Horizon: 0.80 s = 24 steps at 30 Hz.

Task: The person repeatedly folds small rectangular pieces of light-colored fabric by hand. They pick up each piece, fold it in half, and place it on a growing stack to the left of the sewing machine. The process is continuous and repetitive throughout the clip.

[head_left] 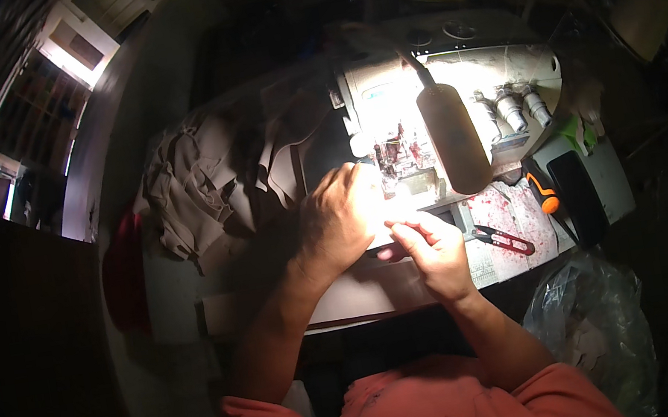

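Observation:
A white sewing machine point(494, 68) stands on the table under strong light. Just left of its needle area, my left hand point(340, 220) is curled, back up, with its fingertips lost in glare. Close beside it my right hand point(438, 258) pinches thumb and forefinger together in front of the machine. Whatever either hand grips is washed out by the light. Below the hands, a flat beige piece point(356, 298), apparently cloth, runs along the table's front edge. Red-and-black thread snips point(505, 241) lie to the right of my right hand.
A dark lamp head point(455, 139) hangs before the machine. Crumpled beige fabric point(205, 180) is heaped at the left. On the right lie an orange-and-black tool point(542, 190) and a black phone point(578, 194). A clear plastic bag point(596, 316) hangs below the front right edge.

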### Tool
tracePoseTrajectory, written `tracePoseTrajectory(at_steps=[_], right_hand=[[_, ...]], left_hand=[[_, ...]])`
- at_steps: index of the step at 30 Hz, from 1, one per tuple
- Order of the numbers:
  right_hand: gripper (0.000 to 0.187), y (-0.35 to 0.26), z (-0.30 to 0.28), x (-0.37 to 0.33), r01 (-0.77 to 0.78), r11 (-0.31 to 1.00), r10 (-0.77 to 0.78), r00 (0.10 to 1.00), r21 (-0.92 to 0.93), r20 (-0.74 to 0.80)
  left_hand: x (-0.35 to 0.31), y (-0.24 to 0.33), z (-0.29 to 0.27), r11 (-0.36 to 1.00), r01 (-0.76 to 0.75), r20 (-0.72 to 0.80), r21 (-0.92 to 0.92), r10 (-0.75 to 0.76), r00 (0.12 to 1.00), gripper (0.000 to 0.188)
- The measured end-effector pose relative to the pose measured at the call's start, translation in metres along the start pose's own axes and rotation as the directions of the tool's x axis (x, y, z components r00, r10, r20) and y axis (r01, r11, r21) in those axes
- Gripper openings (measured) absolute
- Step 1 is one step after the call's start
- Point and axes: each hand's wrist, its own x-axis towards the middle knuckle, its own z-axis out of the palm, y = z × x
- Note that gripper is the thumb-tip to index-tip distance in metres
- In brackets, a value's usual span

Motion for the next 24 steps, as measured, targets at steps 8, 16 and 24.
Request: tracePoseTrajectory(at_steps=[8, 16, 24], right_hand=[[0.02, 0.004, -0.003, 0.003, 0.011, 0.997, -0.012, 1.0, -0.072, -0.009], [0.018, 0.009, -0.041, -0.03, 0.054, 0.994, -0.064, 0.993, -0.1, -0.097], [0.017, 0.003, -0.058, -0.062, 0.088, 0.989, -0.103, 0.986, -0.123, -0.129]], left_hand=[[-0.023, 0.002, 0.013, 0.989, -0.135, -0.169, -0.061, 0.123, 0.978, 0.018], [0.02, -0.052, 0.008, 0.964, 0.152, 0.352, 0.217, -0.222, 0.909, 0.023], [-0.002, -0.19, -0.017, 0.842, 0.45, -0.344, 0.298, -0.345, 0.873, 0.029]])
